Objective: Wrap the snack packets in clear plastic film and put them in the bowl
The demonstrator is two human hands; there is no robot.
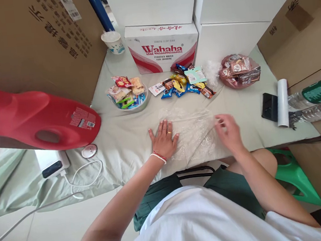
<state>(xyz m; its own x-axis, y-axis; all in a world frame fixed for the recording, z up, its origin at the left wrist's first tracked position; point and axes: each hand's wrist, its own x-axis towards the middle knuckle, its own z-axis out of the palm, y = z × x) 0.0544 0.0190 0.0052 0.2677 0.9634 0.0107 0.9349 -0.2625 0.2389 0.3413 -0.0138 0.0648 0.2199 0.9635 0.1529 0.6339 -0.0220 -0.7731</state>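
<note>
At crinkled clear plastic (pixel 196 139), the left hand (pixel 163 138) lies splayed, the right hand (pixel 229 132) curls, grip unclear.

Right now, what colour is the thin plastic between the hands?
Colourless and see-through; the thin plastic shows best in the head view.

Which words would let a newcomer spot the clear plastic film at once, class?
On the cloth-covered table, look toward the near edge. Between the left hand and right hand lies the thin film: unlike the colourful snack packets behind it, it is see-through, wrinkled and spread flat.
</note>
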